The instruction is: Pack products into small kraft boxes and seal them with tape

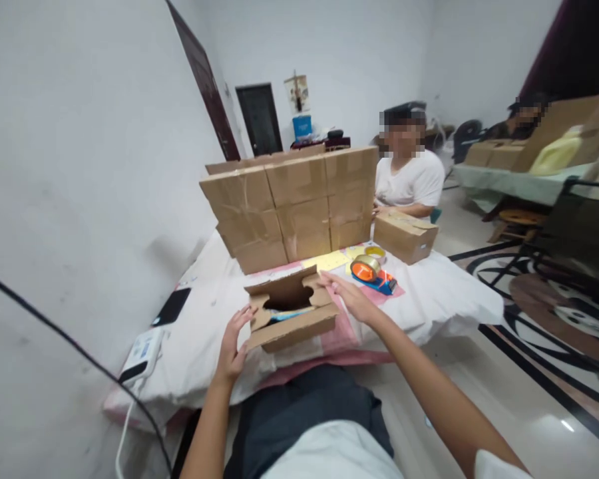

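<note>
An open cardboard box (299, 332) sits in front of me on the cloth-covered table, its flaps raised. Something partly blue and white (285, 315) shows inside, too deep in shadow to name. My left hand (233, 344) is at the box's left side, thumb and fingers apart, fingertips touching the left flap. On the other side, my right hand (348, 295) rests its outstretched fingers against the right flap. To the right of it lies a blue and orange tape dispenser (377, 278) with a roll of tape, and a yellow tape roll (375, 253) lies behind that.
A wall of stacked, taped cartons (299, 206) stands at the table's back. A closed carton (404, 236) sits at the right, beside a seated person (410, 176). A black phone (172, 307) and a white power strip (142, 352) with its cable lie at the left edge.
</note>
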A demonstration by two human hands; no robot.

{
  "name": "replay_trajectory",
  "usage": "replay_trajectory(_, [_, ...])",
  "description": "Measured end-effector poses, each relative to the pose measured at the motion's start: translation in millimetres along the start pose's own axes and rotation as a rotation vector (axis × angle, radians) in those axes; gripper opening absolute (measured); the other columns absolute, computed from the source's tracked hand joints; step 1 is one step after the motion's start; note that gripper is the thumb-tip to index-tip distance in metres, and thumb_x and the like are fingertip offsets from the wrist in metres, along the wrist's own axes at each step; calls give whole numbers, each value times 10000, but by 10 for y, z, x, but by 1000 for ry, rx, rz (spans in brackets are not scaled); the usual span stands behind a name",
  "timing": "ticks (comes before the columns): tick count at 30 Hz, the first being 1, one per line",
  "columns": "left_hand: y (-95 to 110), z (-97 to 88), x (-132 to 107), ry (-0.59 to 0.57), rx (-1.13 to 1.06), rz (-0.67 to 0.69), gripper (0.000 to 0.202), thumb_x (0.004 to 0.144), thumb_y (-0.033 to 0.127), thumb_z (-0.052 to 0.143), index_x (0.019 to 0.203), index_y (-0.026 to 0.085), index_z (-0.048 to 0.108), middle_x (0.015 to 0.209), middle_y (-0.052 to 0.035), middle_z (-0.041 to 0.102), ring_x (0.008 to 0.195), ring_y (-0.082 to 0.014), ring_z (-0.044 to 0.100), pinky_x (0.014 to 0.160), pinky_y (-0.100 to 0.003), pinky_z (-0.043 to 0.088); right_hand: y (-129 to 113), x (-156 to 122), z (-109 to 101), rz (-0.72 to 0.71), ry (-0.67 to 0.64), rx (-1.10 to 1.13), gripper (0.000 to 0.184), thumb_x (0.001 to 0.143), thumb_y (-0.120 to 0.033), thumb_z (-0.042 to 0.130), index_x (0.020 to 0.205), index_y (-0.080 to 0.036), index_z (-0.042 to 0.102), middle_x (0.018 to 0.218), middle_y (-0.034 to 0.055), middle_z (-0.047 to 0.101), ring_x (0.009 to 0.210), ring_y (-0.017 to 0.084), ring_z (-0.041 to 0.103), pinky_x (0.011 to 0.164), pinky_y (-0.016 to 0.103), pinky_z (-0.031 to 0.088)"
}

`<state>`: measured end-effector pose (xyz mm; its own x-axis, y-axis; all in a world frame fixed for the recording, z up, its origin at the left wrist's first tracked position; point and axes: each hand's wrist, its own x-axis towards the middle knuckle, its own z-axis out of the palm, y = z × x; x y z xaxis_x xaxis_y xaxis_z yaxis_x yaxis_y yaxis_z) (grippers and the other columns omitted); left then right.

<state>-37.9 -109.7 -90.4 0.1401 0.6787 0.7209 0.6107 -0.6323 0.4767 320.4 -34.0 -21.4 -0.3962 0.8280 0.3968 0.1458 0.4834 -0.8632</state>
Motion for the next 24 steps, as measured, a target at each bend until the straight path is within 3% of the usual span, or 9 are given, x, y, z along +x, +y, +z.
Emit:
replay_trajectory(4, [26, 191, -141, 181, -62, -132, 630, 887, 560, 601, 1374, 181, 475, 1349, -181, 603, 1369, -340, 501, 1147, -546, 406, 126, 86, -107, 72, 59, 61, 597, 959, -506, 543, 1497, -257, 473, 1498, 119, 542, 1441, 263, 449, 1206, 530, 304])
replay_trajectory(9, [119, 436, 30, 434, -52, -354, 449, 926, 408, 616, 1302, 196, 497, 1132, -104, 630, 1086, -229, 635, 1019, -409, 498, 176, 351, 1, 33, 60, 178, 600, 964, -538, 528, 1496, -273, 446, 1489, 109, 553, 1429, 262, 461, 1159, 509, 374])
replay_trajectory(11, [184, 459, 133, 458, -46, -418, 479, 931, 356, 607, 1362, 213, 454, 1141, -97, 622, 1082, -216, 634, 977, -376, 517, 191, 457, 97, -13, 84, 200, 582, 987, -561, 474, 1466, -230, 478, 1246, 109, 709, 1353, 262, 532, 1126, 499, 408])
replay_trajectory(13, [279, 417, 231, 460, -25, -451, 508, 913, 313, 615, 1385, 226, 451, 1238, -115, 593, 1178, -240, 597, 1007, -403, 506, 213, 517, 189, -39, 86, 138, 544, 1006, -570, 436, 1359, -182, 581, 873, 75, 749, 1265, 273, 579, 1124, 501, 396])
replay_trajectory(14, [341, 378, 279, 443, 26, -431, 474, 898, 282, 620, 1353, 228, 496, 1284, -123, 576, 1230, -260, 569, 1037, -432, 490, 221, 522, 228, -45, 78, 98, 526, 1012, -570, 425, 1288, -172, 631, 746, 58, 716, 1233, 280, 588, 1132, 502, 380])
replay_trajectory(16, [489, 296, 381, 328, 181, -260, 341, 878, 186, 601, 1215, 240, 618, 1268, -100, 614, 1247, -270, 570, 1092, -476, 450, 215, 479, 277, -38, 68, 48, 496, 1019, -559, 422, 1202, -174, 675, 681, 46, 688, 1181, 286, 605, 1144, 499, 355])
replay_trajectory(19, [714, 261, 548, -8, 351, 48, 332, 896, 145, 560, 1190, 263, 660, 1217, -63, 705, 1206, -263, 633, 1140, -501, 416, 166, 297, 268, -5, 88, 93, 458, 1031, -517, 421, 1272, -190, 634, 807, 48, 740, 1090, 274, 661, 1127, 494, 373])
replay_trajectory(22, [809, 372, 685, -268, 401, 57, 521, 910, 349, 640, 1413, 253, 539, 1410, -81, 629, 1330, -326, 560, 1168, -546, 379, 214, 72, 148, -8, 234, 127, 381, 1018, -462, 468, 1254, -211, 630, 1006, 78, 762, 1069, 267, 693, 1105, 492, 409])
replay_trajectory(24, [771, 471, 731, -333, 430, 30, 606, 902, 408, 666, 1467, 271, 495, 1451, -70, 597, 1350, -344, 543, 1153, -548, 391, 380, -21, 14, 47, 435, 114, 329, 989, -445, 506, 1182, -211, 635, 1126, 106, 742, 1124, 275, 681, 1097, 496, 427])
